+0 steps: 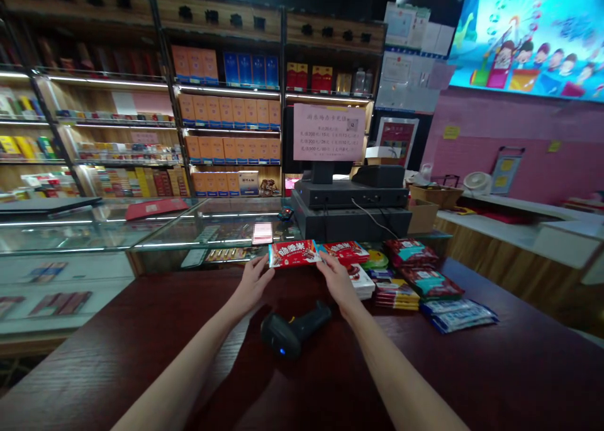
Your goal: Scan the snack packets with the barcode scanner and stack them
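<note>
The left hand (251, 282) and right hand (340, 282) face each other, fingers bent, bare forearms (201, 346) slanting inward.

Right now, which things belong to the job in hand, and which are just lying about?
Seemingly the job: red snack packet between left hand and right hand; perhaps matching red packet and barcode scanner nearby.

Seemingly lying about: flat red item, cardboard box.

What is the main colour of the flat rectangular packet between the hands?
Red, in the head view.

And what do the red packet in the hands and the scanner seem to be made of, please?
Red packet: printed film or coated card, perhaps glossy, given its vivid graphics and flat face. Scanner: probably matte plastic, from its dull, dark body.
</note>
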Demonstrator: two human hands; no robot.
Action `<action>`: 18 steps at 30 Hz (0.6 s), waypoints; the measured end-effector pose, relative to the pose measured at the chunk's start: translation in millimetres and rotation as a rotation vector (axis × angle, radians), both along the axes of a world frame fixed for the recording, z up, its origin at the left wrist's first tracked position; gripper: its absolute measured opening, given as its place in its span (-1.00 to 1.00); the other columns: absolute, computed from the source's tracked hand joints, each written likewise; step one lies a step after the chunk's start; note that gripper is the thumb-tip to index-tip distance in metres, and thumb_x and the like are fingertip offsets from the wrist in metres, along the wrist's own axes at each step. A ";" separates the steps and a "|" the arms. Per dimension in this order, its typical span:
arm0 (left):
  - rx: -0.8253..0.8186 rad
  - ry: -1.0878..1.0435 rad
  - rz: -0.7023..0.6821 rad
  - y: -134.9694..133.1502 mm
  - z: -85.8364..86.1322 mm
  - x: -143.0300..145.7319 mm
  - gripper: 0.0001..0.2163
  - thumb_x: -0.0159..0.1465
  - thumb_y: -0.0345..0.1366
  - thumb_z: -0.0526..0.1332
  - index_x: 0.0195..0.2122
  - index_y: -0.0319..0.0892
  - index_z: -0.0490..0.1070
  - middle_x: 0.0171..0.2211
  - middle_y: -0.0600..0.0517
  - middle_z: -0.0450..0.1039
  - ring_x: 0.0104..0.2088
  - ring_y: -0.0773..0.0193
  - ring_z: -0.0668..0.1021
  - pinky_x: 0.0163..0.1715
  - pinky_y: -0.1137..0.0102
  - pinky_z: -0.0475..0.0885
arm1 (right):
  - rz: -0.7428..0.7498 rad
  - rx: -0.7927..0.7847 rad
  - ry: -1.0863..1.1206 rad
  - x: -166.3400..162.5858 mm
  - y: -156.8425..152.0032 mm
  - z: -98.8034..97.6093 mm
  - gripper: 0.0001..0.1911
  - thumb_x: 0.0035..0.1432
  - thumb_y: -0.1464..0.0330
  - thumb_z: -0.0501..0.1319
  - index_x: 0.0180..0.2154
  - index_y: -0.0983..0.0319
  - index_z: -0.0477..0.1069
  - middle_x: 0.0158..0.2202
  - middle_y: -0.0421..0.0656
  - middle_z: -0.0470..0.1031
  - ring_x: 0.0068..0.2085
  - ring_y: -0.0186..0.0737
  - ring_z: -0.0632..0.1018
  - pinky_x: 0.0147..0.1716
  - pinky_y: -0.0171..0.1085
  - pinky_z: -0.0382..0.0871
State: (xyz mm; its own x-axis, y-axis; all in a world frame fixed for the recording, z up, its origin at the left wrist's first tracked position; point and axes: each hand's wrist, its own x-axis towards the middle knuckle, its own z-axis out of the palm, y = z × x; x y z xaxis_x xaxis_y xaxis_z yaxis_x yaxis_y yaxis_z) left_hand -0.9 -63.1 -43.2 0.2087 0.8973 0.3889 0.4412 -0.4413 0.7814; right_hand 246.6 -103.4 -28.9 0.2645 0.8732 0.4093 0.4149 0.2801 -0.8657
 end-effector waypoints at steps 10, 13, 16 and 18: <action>0.178 -0.055 0.116 -4.9 -26.9 -30.1 -0.54 0.38 -0.17 0.07 0.31 -0.03 0.24 0.19 -0.10 0.21 0.26 0.14 0.30 0.33 0.12 0.16 | 0.064 0.090 -0.080 -28.6 4.2 -31.5 -0.47 0.17 0.22 0.15 0.17 0.11 0.43 0.20 -0.07 0.45 0.23 -0.01 0.43 0.24 0.05 0.28; 0.192 -0.049 0.146 -10.5 -25.2 -30.8 -0.55 0.37 -0.20 0.09 0.30 0.01 0.26 0.17 -0.08 0.27 0.22 0.15 0.35 0.29 0.14 0.21 | 0.076 0.145 -0.129 -27.9 2.8 -39.6 -0.46 0.19 0.23 0.16 0.20 0.10 0.40 0.20 -0.08 0.45 0.23 -0.03 0.43 0.24 0.03 0.29; 0.209 -0.030 0.176 -13.7 -26.1 -32.9 -0.56 0.37 -0.21 0.10 0.28 0.05 0.29 0.14 -0.06 0.32 0.18 0.13 0.39 0.25 0.14 0.28 | 0.091 0.164 -0.164 -24.8 1.2 -42.6 -0.48 0.22 0.24 0.17 0.21 0.07 0.38 0.20 -0.10 0.45 0.21 -0.05 0.45 0.24 0.03 0.30; 0.244 -0.008 0.201 -14.7 -28.6 -35.2 -0.57 0.37 -0.20 0.11 0.27 0.08 0.30 0.12 -0.05 0.35 0.17 0.12 0.40 0.23 0.14 0.31 | 0.085 0.173 -0.184 -22.3 1.0 -43.5 -0.51 0.23 0.24 0.18 0.20 0.05 0.40 0.17 -0.09 0.48 0.18 -0.03 0.47 0.21 0.05 0.33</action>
State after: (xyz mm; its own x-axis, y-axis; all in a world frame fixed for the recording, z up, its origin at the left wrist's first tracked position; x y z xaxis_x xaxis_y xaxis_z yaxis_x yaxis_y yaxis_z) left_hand -36.1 -77.9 -71.8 0.0329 0.8004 0.5985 0.5328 -0.5207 0.6671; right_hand 224.4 -102.4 -72.4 0.1007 0.8020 0.5887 0.5296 0.4577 -0.7141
